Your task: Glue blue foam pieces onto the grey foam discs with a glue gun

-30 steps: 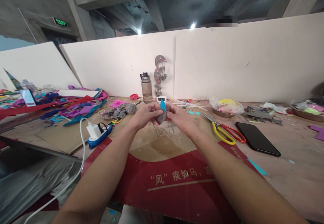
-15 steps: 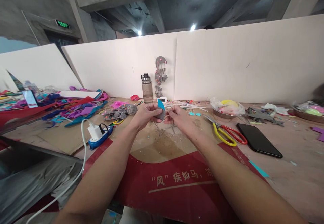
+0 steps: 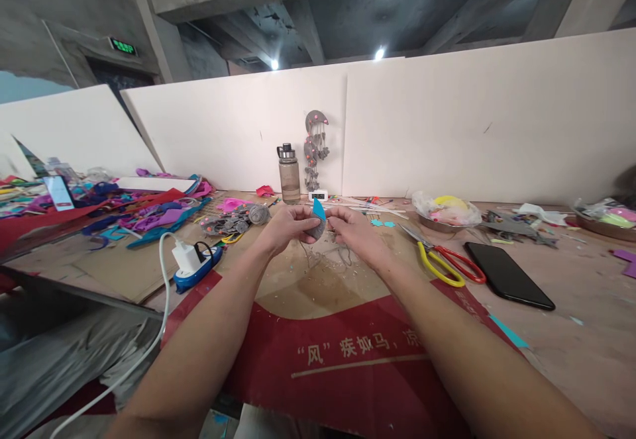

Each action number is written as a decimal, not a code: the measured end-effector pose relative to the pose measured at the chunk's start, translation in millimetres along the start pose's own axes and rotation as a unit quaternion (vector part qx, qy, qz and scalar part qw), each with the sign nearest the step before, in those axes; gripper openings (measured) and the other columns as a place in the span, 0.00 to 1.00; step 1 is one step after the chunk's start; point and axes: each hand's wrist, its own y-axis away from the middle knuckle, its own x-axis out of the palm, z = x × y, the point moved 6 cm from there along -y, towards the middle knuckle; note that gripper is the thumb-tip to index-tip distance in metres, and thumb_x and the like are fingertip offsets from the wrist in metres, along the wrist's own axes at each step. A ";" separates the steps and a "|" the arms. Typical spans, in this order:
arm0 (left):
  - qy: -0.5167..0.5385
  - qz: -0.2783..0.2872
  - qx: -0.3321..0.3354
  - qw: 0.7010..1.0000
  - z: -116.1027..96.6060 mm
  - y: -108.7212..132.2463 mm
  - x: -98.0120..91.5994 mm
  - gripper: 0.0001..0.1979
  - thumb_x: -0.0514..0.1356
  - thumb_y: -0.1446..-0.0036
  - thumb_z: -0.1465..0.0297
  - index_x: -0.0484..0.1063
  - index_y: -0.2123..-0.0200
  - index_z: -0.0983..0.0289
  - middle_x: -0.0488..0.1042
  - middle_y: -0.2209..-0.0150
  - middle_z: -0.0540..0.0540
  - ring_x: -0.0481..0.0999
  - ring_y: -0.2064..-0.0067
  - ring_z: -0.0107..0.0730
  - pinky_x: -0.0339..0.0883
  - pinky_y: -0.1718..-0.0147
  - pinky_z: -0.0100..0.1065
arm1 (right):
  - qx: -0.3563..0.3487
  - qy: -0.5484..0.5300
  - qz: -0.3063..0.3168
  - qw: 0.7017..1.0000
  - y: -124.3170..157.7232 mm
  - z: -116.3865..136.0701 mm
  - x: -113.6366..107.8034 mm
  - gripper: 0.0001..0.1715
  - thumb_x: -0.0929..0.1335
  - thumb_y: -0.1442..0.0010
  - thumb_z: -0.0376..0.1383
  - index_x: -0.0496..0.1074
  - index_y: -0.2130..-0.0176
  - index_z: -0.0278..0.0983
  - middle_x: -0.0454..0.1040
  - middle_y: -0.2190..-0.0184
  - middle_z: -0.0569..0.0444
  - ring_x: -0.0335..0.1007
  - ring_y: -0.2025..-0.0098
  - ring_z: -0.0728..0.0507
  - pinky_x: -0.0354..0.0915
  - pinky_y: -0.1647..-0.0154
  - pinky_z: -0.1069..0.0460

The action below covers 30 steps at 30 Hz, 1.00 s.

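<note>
Between thumb and fingers, my left hand (image 3: 294, 226) pinches a small blue felt piece (image 3: 318, 210) partly wrapped in grey yarn (image 3: 316, 228). Its pointed blue tip sticks up out of the wrapping. My right hand (image 3: 348, 227) is closed at the right edge of the piece, its fingertips on the grey yarn. Loose yarn dangles below both hands over the cardboard (image 3: 318, 283). Behind the left hand lie a ball of grey yarn (image 3: 259, 214) and a heap of grey yarn pieces.
A water bottle (image 3: 289, 174) stands by the white board, beside a hanging grey moon ornament (image 3: 317, 141). At right are red-and-yellow-handled scissors (image 3: 442, 260), a black phone (image 3: 509, 275) and a bowl (image 3: 444, 224). A blue power strip (image 3: 199, 270) with a white cable is at left.
My right hand has drawn closer to the felt piece and now meets its edge. The piece has turned slightly, and the loose yarn hangs differently.
</note>
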 end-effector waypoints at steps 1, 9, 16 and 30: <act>0.007 -0.007 0.001 1.000 0.6 -0.3 -0.9 0.16 0.71 0.58 0.61 0.76 0.70 0.66 0.76 0.71 0.55 0.74 0.72 0.29 0.73 0.73 0.31 | -0.007 0.019 -0.013 1.000 0.8 2.3 -2.3 0.11 0.62 0.46 0.38 0.72 0.64 0.38 0.70 0.70 0.57 0.62 0.70 0.49 0.59 0.69 0.54; 0.026 -0.034 0.000 0.999 -1.7 1.8 -0.8 0.18 0.72 0.60 0.60 0.76 0.70 0.67 0.75 0.71 0.54 0.74 0.70 0.28 0.73 0.66 0.34 | -0.051 0.027 -0.102 0.993 3.0 5.2 -9.4 0.12 0.66 0.48 0.43 0.69 0.72 0.37 0.64 0.76 0.59 0.57 0.72 0.49 0.55 0.69 0.53; 0.029 -0.067 -0.004 0.997 0.5 -0.6 -3.7 0.18 0.72 0.61 0.59 0.73 0.73 0.66 0.72 0.72 0.51 0.71 0.71 0.26 0.71 0.70 0.31 | -0.056 0.004 -0.147 0.988 4.5 1.2 -12.2 0.14 0.68 0.49 0.44 0.74 0.71 0.36 0.64 0.79 0.59 0.53 0.75 0.50 0.52 0.72 0.53; 0.095 -0.058 0.015 0.994 0.0 0.7 3.8 0.16 0.71 0.58 0.61 0.76 0.70 0.66 0.75 0.68 0.53 0.73 0.68 0.29 0.73 0.67 0.34 | -0.040 -0.081 -0.169 0.981 2.0 -7.5 -9.0 0.14 0.70 0.52 0.44 0.76 0.71 0.35 0.73 0.75 0.56 0.61 0.72 0.49 0.57 0.68 0.53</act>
